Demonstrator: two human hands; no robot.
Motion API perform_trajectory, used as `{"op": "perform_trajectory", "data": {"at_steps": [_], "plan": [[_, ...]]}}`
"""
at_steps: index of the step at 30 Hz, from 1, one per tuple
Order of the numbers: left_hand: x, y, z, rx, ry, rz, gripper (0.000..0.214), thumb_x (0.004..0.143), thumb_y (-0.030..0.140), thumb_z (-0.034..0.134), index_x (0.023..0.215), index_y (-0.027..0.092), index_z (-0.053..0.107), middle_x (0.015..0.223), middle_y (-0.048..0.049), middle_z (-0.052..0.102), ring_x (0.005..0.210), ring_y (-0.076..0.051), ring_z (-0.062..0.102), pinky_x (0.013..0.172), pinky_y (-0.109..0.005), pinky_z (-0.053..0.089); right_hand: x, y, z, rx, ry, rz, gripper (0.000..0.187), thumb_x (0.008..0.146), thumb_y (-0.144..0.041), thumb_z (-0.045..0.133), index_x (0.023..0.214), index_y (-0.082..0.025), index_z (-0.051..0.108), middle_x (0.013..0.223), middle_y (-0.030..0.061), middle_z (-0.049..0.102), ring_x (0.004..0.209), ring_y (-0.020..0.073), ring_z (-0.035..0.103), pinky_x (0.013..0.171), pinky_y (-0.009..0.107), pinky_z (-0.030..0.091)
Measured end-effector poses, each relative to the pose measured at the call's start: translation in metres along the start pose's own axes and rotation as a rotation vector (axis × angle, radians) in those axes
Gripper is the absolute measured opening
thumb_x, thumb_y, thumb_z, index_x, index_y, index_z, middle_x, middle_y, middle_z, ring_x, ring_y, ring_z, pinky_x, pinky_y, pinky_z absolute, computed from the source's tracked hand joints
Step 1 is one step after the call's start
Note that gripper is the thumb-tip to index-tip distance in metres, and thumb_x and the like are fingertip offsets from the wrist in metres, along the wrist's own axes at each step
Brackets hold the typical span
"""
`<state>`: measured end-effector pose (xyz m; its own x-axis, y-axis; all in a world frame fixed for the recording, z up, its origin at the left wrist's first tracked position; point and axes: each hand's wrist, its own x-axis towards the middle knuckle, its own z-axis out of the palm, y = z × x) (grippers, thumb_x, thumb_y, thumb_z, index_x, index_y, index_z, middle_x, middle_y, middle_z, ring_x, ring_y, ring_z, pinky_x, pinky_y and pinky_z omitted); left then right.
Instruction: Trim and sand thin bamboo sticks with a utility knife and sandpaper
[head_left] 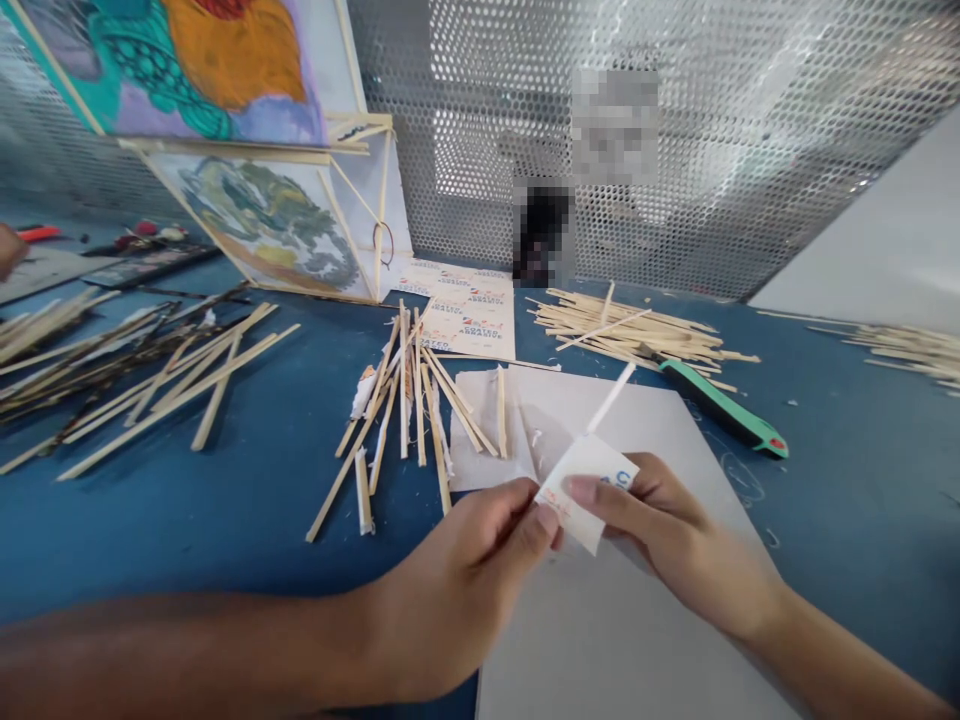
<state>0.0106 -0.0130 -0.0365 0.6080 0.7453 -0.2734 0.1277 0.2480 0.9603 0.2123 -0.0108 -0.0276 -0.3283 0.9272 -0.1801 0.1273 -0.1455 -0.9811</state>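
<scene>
My right hand is closed on a small piece of sandpaper, its printed white backing facing up. Out of the paper's upper edge sticks a thin wooden stick, pointing up and to the right; its middle is covered by the paper. At the paper's lower left corner my left hand pinches, in line with the stick, though the fingers hide the end they grip. Both hands are over a grey sheet of board on the blue table.
Wooden sticks lie left of the board, with a larger pile behind it. A green-handled cutter rests at the right. Behind are a printed sandpaper sheet, framed paintings and a perforated metal panel. Another person's hand shows far left.
</scene>
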Motion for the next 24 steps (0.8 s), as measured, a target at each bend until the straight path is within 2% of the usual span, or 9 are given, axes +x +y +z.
{"op": "perform_trajectory", "data": {"at_steps": [2, 6, 7, 10, 11, 14, 18, 21, 24], "plan": [[0.002, 0.0, 0.0, -0.04, 0.003, -0.023, 0.043, 0.105, 0.057, 0.042, 0.088, 0.02, 0.055, 0.055, 0.009, 0.033, 0.052, -0.01, 0.028, 0.051, -0.027, 0.024, 0.002, 0.002, -0.004, -0.023, 0.093, -0.005, 0.058, 0.091, -0.068, 0.06, 0.059, -0.02, 0.05, 0.056, -0.0038, 0.034, 0.051, 0.0107, 0.028, 0.048, 0.029, 0.023], [0.006, -0.001, 0.001, -0.259, -0.03, -0.042, 0.04, 0.107, 0.05, 0.039, 0.081, 0.021, 0.049, 0.052, 0.0108, 0.024, 0.046, -0.009, 0.016, 0.045, -0.028, 0.012, 0.008, 0.009, -0.016, 0.032, 0.455, -0.044, 0.06, 0.086, -0.069, 0.066, 0.057, -0.023, 0.042, 0.054, -0.0042, 0.033, 0.05, 0.0108, 0.026, 0.046, 0.029, 0.02], [0.006, -0.001, 0.002, -0.293, -0.043, -0.035, 0.039, 0.107, 0.048, 0.04, 0.081, 0.021, 0.05, 0.052, 0.0111, 0.023, 0.046, -0.008, 0.014, 0.045, -0.028, 0.011, 0.008, 0.01, -0.018, 0.042, 0.461, -0.041, 0.061, 0.086, -0.069, 0.066, 0.057, -0.023, 0.04, 0.054, -0.0046, 0.032, 0.049, 0.0104, 0.025, 0.045, 0.029, 0.019], [0.006, -0.001, 0.002, -0.288, -0.059, 0.009, 0.037, 0.107, 0.05, 0.04, 0.089, 0.02, 0.053, 0.053, 0.011, 0.025, 0.046, -0.008, 0.015, 0.045, -0.027, 0.012, 0.007, 0.009, -0.016, 0.007, 0.249, 0.012, 0.062, 0.087, -0.071, 0.064, 0.055, -0.022, 0.041, 0.051, -0.0062, 0.026, 0.047, 0.0091, 0.02, 0.044, 0.029, 0.015], [0.005, 0.0, 0.001, -0.275, -0.059, 0.016, 0.038, 0.107, 0.051, 0.04, 0.09, 0.02, 0.053, 0.053, 0.0109, 0.026, 0.047, -0.009, 0.016, 0.045, -0.027, 0.012, 0.007, 0.009, -0.015, 0.008, 0.232, 0.009, 0.063, 0.087, -0.071, 0.064, 0.055, -0.022, 0.041, 0.051, -0.0064, 0.025, 0.047, 0.0089, 0.02, 0.044, 0.029, 0.015], [0.006, -0.001, 0.0, -0.269, -0.06, 0.002, 0.037, 0.107, 0.05, 0.04, 0.087, 0.02, 0.051, 0.054, 0.011, 0.025, 0.046, -0.008, 0.015, 0.045, -0.027, 0.011, 0.007, 0.011, -0.015, 0.077, 0.385, -0.054, 0.061, 0.087, -0.067, 0.067, 0.058, -0.022, 0.039, 0.055, -0.0061, 0.027, 0.051, 0.0091, 0.021, 0.046, 0.028, 0.017], [0.005, -0.004, 0.0, -0.218, -0.047, -0.017, 0.038, 0.107, 0.052, 0.04, 0.089, 0.021, 0.051, 0.054, 0.0106, 0.025, 0.047, -0.008, 0.017, 0.045, -0.027, 0.012, 0.009, 0.01, -0.023, 0.032, 0.384, -0.03, 0.061, 0.085, -0.064, 0.073, 0.055, -0.022, 0.04, 0.052, -0.0069, 0.026, 0.048, 0.0083, 0.019, 0.043, 0.028, 0.015], [0.003, -0.004, 0.0, -0.173, -0.048, -0.045, 0.038, 0.107, 0.054, 0.039, 0.092, 0.021, 0.053, 0.054, 0.0105, 0.024, 0.048, -0.009, 0.017, 0.045, -0.028, 0.012, 0.008, 0.005, -0.026, 0.099, 0.514, -0.154, 0.062, 0.084, -0.062, 0.074, 0.055, -0.022, 0.037, 0.054, -0.0069, 0.024, 0.049, 0.0089, 0.02, 0.044, 0.028, 0.019], [0.002, -0.002, -0.001, -0.155, -0.048, -0.048, 0.037, 0.107, 0.054, 0.039, 0.097, 0.022, 0.054, 0.053, 0.0108, 0.023, 0.047, -0.009, 0.017, 0.046, -0.028, 0.012, 0.005, 0.004, -0.024, -0.008, 0.297, -0.054, 0.059, 0.087, -0.062, 0.07, 0.055, -0.022, 0.042, 0.053, -0.0063, 0.026, 0.049, 0.009, 0.021, 0.045, 0.028, 0.02]]}}
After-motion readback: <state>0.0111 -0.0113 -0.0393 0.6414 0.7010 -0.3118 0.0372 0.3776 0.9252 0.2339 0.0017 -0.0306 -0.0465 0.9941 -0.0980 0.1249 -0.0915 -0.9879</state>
